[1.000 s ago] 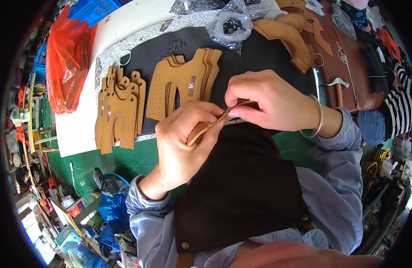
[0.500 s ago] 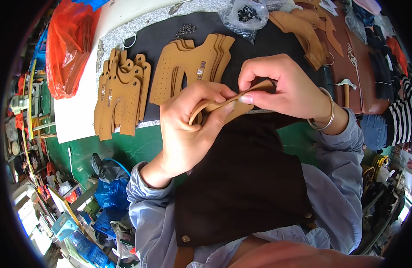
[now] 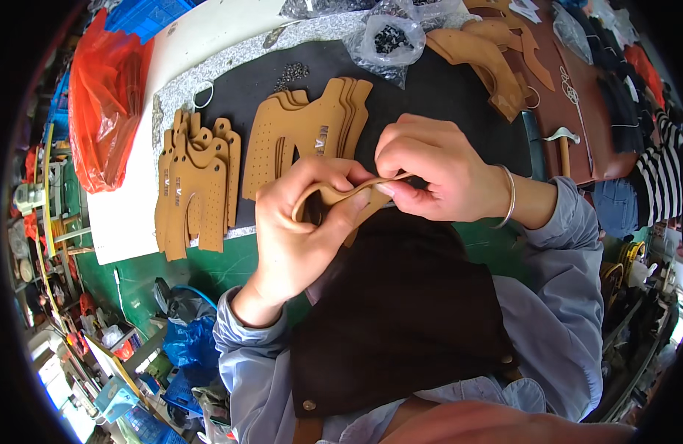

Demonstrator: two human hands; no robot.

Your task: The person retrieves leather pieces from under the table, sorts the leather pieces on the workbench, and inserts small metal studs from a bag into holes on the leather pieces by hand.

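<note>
Between my two hands is a bent tan leather piece [image 3: 309, 207], held above the near edge of the table. My left hand [image 3: 301, 229] is closed round its curled left part, thumb pressed on the near side. At the piece's right part, the thumb and curled fingers of my right hand [image 3: 437, 170] pinch it. Whether a small fastener sits between those fingertips is hidden. Just behind my left hand lies a stack of perforated tan leather pieces [image 3: 271, 140]. Farther left is another stack of similar pieces [image 3: 197, 185] with small round studs.
A dark mat [image 3: 245, 78] covers the work table, with a pile of small metal parts [image 3: 292, 73] on it. Behind stands a clear bag of black bits [image 3: 389, 41]. Curved leather pieces [image 3: 485, 63] and a hammer [image 3: 563, 140] lie right; a red plastic bag [image 3: 108, 103] hangs left.
The view has shifted, so the table sits lower in it. My right fingers have curled further over the leather, and its right end now shows less. Both hands still hold the piece.
</note>
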